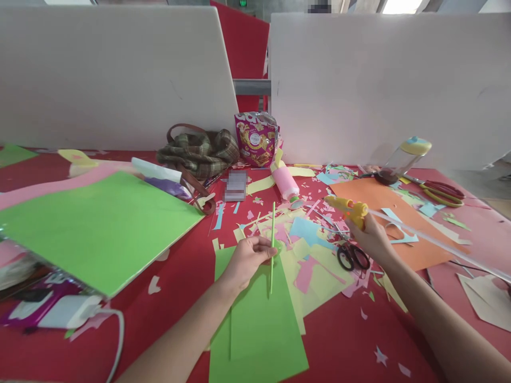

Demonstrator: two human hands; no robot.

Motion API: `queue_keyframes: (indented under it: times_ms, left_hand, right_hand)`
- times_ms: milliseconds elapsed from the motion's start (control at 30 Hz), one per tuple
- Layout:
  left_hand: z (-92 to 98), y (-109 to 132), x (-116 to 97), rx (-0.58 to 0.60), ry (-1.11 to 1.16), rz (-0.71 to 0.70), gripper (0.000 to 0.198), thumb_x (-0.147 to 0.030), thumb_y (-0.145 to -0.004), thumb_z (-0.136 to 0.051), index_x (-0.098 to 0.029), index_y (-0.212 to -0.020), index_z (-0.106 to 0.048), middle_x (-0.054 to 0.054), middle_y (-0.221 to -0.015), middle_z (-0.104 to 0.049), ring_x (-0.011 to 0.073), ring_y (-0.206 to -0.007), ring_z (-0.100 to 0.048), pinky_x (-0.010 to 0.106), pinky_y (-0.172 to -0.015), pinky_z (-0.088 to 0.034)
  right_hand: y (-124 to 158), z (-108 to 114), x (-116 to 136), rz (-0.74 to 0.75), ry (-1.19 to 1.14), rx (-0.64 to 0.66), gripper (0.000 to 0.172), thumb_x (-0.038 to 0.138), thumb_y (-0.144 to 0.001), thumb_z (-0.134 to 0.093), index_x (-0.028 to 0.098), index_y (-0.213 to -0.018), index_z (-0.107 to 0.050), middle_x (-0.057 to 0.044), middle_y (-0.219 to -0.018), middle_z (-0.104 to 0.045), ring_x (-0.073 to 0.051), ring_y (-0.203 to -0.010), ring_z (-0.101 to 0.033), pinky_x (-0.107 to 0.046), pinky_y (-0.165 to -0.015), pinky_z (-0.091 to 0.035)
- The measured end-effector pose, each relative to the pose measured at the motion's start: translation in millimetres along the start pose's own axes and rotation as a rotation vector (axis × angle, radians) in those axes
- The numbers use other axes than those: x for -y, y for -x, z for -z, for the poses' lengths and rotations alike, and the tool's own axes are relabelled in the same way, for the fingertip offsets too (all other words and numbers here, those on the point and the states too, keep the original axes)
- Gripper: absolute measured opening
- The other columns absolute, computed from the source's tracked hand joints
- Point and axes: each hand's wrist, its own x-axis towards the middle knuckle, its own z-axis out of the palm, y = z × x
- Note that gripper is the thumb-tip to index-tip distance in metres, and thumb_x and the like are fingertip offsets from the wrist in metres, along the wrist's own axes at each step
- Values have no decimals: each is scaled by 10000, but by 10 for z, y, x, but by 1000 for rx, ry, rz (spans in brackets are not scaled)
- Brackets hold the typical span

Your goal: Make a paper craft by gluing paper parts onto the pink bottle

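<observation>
My left hand [249,260] is closed, pinching a thin green strip [273,229] that stands nearly upright between thumb and fingers. Beneath it lie green paper sheets [263,335], one on top of the other. Off to the right, my right hand [369,234] is wrapped round a yellow glue gun [349,208], its nozzle pointing left. A clear glue stick [431,242] seems to run back from the gun over my forearm. Just below the gun rest scissors with black handles [353,257], their blades partly hidden among paper scraps.
Large green sheets [99,229] cover the left side, near a white charger with a cable [72,311]. At the back stand a plaid bag [199,151], a purple snack bag [257,139] and a pink bottle [286,183]. Orange paper [371,202], red-handled pliers [443,192] and a clear jar [403,162] lie right.
</observation>
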Motion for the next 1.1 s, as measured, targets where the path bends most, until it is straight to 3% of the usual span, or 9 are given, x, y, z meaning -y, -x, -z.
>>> queue_keyframes:
  times_ms: [200, 400, 567, 700, 800, 867, 933, 1000, 1100]
  left_hand:
    - [6, 4, 15, 47, -112, -4, 206, -194, -505, -700, -125, -642, -561, -15, -545, -558, 102, -540, -538, 217, -493, -452]
    - [15, 13, 3, 107, -251, 17, 167, -180, -535, -671, -123, -643, -556, -16, -532, -548, 95, -529, -515, 198, -468, -417]
    - [43, 9, 5, 171, -299, -10, 165, -210, -537, -670, -129, -627, -558, -17, -516, -539, 100, -507, -506, 203, -456, -403]
    - [62, 23, 19, 265, -353, -14, 154, -235, -551, -657, -142, -624, -558, -18, -515, -541, 103, -496, -502, 209, -465, -402]
    - [65, 57, 19, 325, -419, -15, 140, -241, -558, -648, -157, -638, -569, -14, -531, -557, 117, -513, -518, 216, -481, -407]
    - [61, 86, 12, 354, -472, -44, 120, -237, -560, -644, -167, -634, -581, -10, -544, -569, 128, -534, -534, 216, -494, -409]
    - [54, 115, 2, 387, -524, -84, 88, -225, -560, -640, -173, -610, -590, -12, -536, -571, 130, -534, -540, 211, -495, -405]
    - [48, 137, -6, 420, -568, -119, 61, -207, -559, -635, -174, -584, -590, -18, -521, -569, 128, -522, -541, 202, -483, -394]
    - [49, 156, 0, 443, -602, -156, 44, -183, -561, -622, -174, -552, -580, -23, -499, -568, 128, -504, -543, 192, -453, -372]
  right_hand:
    - [-227, -73, -85, 36, 62, -75, 311, 464, -739, -331, 182, -816, -437, -38, -610, -528, -176, -566, -479, -260, -499, -326]
    - [-321, -188, -37, 105, 134, -56, 368, 450, -770, -301, 150, -915, -457, -76, -678, -555, -205, -630, -506, -270, -537, -350]
    - [-205, -141, -82, 133, 274, -102, 427, 440, -771, -336, 95, -998, -446, -144, -823, -558, -268, -802, -497, -324, -625, -361]
    - [49, -7, 36, 213, 573, -230, 366, 422, -758, -388, 102, -885, -513, -164, -804, -541, -310, -807, -472, -374, -614, -345]
    - [285, 20, 264, 486, 549, -270, 251, 312, -806, -357, 140, -818, -540, -122, -772, -547, -257, -786, -479, -371, -661, -330]
    - [435, -25, 442, 819, 409, -160, 192, 236, -817, -368, 174, -865, -543, -91, -865, -560, -212, -836, -477, -357, -736, -310]
    - [559, -106, 599, 1062, 278, -39, 193, 166, -816, -373, 207, -908, -537, -65, -932, -562, -187, -906, -461, -377, -819, -251]
    - [641, -192, 709, 1179, 207, 100, 201, 128, -815, -364, 200, -838, -551, -36, -825, -581, -143, -818, -486, -358, -837, -228]
    - [691, -276, 783, 1198, 203, 208, 209, 138, -803, -375, 194, -723, -560, 2, -634, -558, -108, -635, -476, -351, -818, -215]
